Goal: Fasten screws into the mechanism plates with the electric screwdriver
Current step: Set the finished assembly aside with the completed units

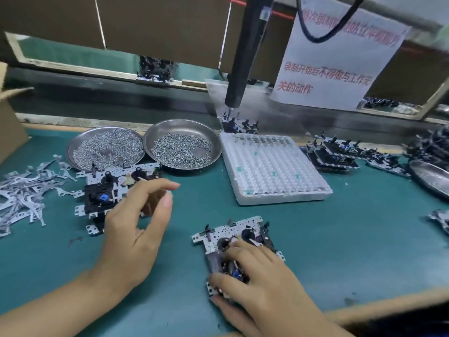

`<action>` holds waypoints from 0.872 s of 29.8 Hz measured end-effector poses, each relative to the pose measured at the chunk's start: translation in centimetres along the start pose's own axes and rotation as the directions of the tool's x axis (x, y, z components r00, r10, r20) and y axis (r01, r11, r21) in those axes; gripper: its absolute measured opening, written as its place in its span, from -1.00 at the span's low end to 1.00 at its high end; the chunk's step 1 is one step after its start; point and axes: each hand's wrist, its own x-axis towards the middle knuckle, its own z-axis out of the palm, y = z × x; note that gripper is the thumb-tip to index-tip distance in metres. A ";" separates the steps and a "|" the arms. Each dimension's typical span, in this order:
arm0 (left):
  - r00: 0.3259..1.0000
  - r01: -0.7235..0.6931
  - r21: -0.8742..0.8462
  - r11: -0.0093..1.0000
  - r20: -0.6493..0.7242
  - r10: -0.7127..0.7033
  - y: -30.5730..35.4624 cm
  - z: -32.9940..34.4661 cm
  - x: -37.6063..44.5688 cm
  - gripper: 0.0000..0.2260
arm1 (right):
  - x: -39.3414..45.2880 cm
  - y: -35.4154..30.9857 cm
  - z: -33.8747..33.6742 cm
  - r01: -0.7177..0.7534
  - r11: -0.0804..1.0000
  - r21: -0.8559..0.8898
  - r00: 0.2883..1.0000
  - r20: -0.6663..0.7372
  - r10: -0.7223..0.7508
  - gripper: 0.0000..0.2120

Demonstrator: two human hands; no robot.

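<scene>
A mechanism plate (227,235) with black parts lies on the green mat near the front. My right hand (257,278) lies over its near half, fingers curled on it and thumb at its near edge. My left hand (136,229) hovers just right of a stack of mechanism plates (102,193). Its thumb and forefinger are curved and slightly apart, and I see nothing plainly between them. The black electric screwdriver (245,57) hangs untouched above the back of the bench. Two steel dishes hold screws: the left dish (73,147) and the right dish (213,142).
A white foam tray (274,171) sits right of the dishes. More assembled plates (330,154) are piled at the right, beside another steel dish (432,176). Loose metal levers (21,195) litter the left. A cardboard box (9,122) stands far left, and a paper sign (335,59) hangs behind.
</scene>
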 end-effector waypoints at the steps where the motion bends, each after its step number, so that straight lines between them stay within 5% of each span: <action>1: 1.000 0.007 -0.005 1.000 0.003 -0.007 0.0 0.0 0.0 -0.87 | -1.2 0.8 -0.5 -0.027 0.999 -0.039 1.000 -0.011 0.026 -0.77; 4: 1.000 0.022 -0.011 1.000 0.011 -0.022 0.2 0.2 0.0 -0.86 | -4.7 3.9 -2.5 -0.226 0.967 -0.117 0.974 -0.018 0.226 -0.71; 7: 1.000 0.001 0.004 1.000 0.013 -0.001 0.2 0.4 0.1 -0.87 | -6.9 8.0 -4.0 -0.460 0.826 -0.325 0.880 -0.046 0.472 -0.82; 10: 0.999 -0.038 0.042 0.998 0.022 0.037 0.1 0.5 0.1 -0.88 | -6.6 10.5 -4.1 -0.583 0.705 -0.405 0.785 -0.055 0.617 -0.44; 14: 0.997 -0.068 0.095 0.993 0.052 0.064 0.2 0.8 -0.1 -0.86 | -3.1 8.7 -1.9 -0.477 0.869 -0.133 0.878 -0.110 0.465 -0.69; 18: 0.999 0.012 0.129 0.992 0.038 -0.017 1.2 0.8 1.2 -0.86 | 2.9 6.0 1.7 -0.190 0.979 0.070 0.963 -0.182 0.200 -0.83; 22: 0.998 0.057 0.221 0.974 0.008 -0.060 2.6 -0.3 6.8 -0.84 | 8.5 5.4 3.9 -0.054 0.997 0.054 0.959 -0.274 0.067 -0.77; 26: 0.960 0.130 0.395 0.909 0.180 -0.215 2.8 0.1 14.5 -0.85 | 9.9 5.0 5.6 -0.008 0.997 0.080 0.929 -0.367 0.037 -0.70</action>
